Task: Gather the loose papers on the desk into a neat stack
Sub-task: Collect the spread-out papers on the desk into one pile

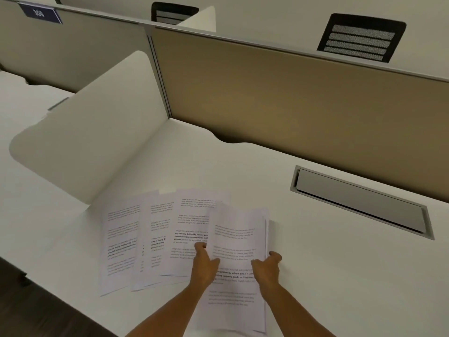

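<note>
Fingers of our right hand (267, 266) curled on the right edge of the gathered stack (237, 263); our left hand (205, 261) pinched its left edge. We judged the stack's long axis ran near to far. Loose sheets (145, 239) lay fanned just left on the desk (340, 276), nearer our left hand.

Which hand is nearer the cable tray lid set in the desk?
Right. The right hand is at the right edge of the paper stack, on the side toward the cable tray lid. The left hand is at the stack's left edge, farther away.
</note>
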